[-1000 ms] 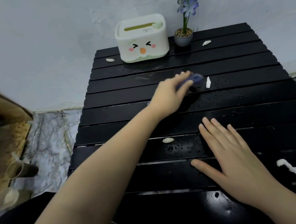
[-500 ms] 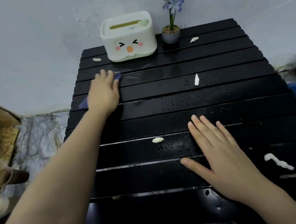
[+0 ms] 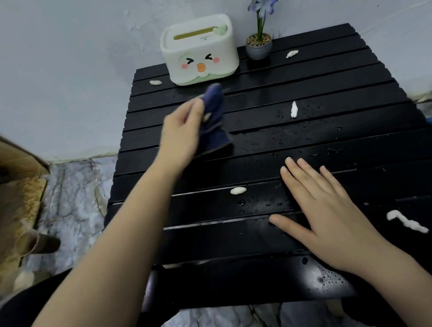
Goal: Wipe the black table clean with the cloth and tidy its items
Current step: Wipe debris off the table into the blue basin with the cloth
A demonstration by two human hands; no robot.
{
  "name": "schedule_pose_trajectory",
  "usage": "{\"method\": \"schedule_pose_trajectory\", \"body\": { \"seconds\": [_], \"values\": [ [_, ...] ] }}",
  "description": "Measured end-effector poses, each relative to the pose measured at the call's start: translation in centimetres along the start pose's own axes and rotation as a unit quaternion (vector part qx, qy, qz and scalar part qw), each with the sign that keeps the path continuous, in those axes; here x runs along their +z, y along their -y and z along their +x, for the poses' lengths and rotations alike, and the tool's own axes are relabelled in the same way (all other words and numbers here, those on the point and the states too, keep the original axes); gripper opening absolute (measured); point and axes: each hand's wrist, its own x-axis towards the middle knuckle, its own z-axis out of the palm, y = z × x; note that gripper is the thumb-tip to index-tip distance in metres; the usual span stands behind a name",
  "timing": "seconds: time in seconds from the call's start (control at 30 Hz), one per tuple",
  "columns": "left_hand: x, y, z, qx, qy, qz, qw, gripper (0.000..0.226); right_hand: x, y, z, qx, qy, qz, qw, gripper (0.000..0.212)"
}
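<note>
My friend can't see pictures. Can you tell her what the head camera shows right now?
A person's left hand grips a blue cloth over a wet black table, while the right hand lies flat on it. White scraps dot the table, and a tissue box and a flower pot stand at the back.

One head-worn view looks forward and down, close over the table (toward the wall).

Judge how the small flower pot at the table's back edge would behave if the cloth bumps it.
The flower pot probably tips easily: its stem rises tall above a narrow base. The black table looks wet, so it may slide first. The pebbles in it suggest some steadying weight.
</note>
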Motion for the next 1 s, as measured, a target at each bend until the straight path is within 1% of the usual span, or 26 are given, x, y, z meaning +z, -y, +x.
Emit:
{"method": "schedule_pose_trajectory", "body": {
  "seconds": [0.07, 0.13, 0.17, 0.27, 0.3, 0.37, 0.4, 0.43, 0.5, 0.53, 0.6, 0.7, 0.8, 0.9, 1.0],
  "values": [
    [-4.1, 0.0, -2.2, 0.024, -0.042, 0.044, 0.998, 0.033, 0.0, 0.0, -0.1, -0.002, -0.002, -0.003, 1.000, 0.088],
    [-7.0, 0.9, -5.0, 0.044, -0.056, 0.101, 0.992, 0.039, 0.0, 0.0, -0.1, -0.003, -0.001, 0.000, 1.000, 0.089],
    [-7.9, 1.5, -6.6, 0.042, -0.042, 0.142, 0.988, 0.042, 0.0, 0.0, 0.0, -0.003, 0.001, -0.001, 1.000, 0.089],
    [-7.8, 3.1, -11.7, -0.021, 0.079, 0.245, 0.966, 0.049, 0.0, 0.0, 0.0, -0.001, 0.000, -0.006, 1.000, 0.090],
    [-7.5, 3.5, -13.0, -0.028, 0.086, 0.271, 0.958, 0.051, 0.0, 0.0, 0.0, -0.002, -0.001, -0.008, 1.000, 0.090],
    [-7.0, 4.5, -14.5, -0.017, 0.022, 0.346, 0.938, 0.057, 0.1, 0.0, 0.0, -0.003, -0.003, -0.011, 1.000, 0.090],
    [-6.7, 4.9, -14.7, -0.028, -0.009, 0.385, 0.923, 0.060, 0.1, 0.0, 0.0, -0.003, -0.005, -0.013, 1.000, 0.090],
    [-6.3, 5.3, -14.6, -0.052, -0.024, 0.416, 0.907, 0.063, 0.1, 0.0, 0.0, -0.003, -0.005, -0.014, 1.000, 0.089],
    [-5.5, 6.1, -13.7, -0.097, -0.017, 0.458, 0.883, 0.067, 0.2, 0.1, 0.0, -0.002, -0.003, -0.019, 1.000, 0.088],
    [-5.0, 6.4, -12.9, -0.104, -0.011, 0.468, 0.877, 0.067, 0.1, 0.1, 0.0, 0.000, -0.001, -0.021, 1.000, 0.088],
    [-4.5, 6.9, -10.9, -0.089, -0.011, 0.473, 0.877, 0.069, 0.1, 0.1, 0.0, 0.003, 0.001, -0.023, 1.000, 0.088],
    [-3.4, 7.0, -6.7, -0.053, -0.021, 0.493, 0.868, 0.081, 0.0, 0.1, -0.1, 0.004, 0.004, -0.018, 1.000, 0.088],
    [-1.6, 6.6, -1.8, -0.051, -0.011, 0.491, 0.870, 0.092, 0.0, 0.1, -0.1, 0.006, 0.003, -0.018, 1.000, 0.088],
    [0.4, 6.0, 2.4, -0.038, 0.026, 0.473, 0.880, 0.085, -0.1, 0.1, -0.1, 0.008, 0.009, -0.013, 1.000, 0.087],
    [2.9, 5.1, 4.6, -0.001, 0.070, 0.477, 0.876, 0.076, -0.2, 0.1, 0.0, 0.012, 0.014, -0.012, 1.000, 0.087]
  ]
}}
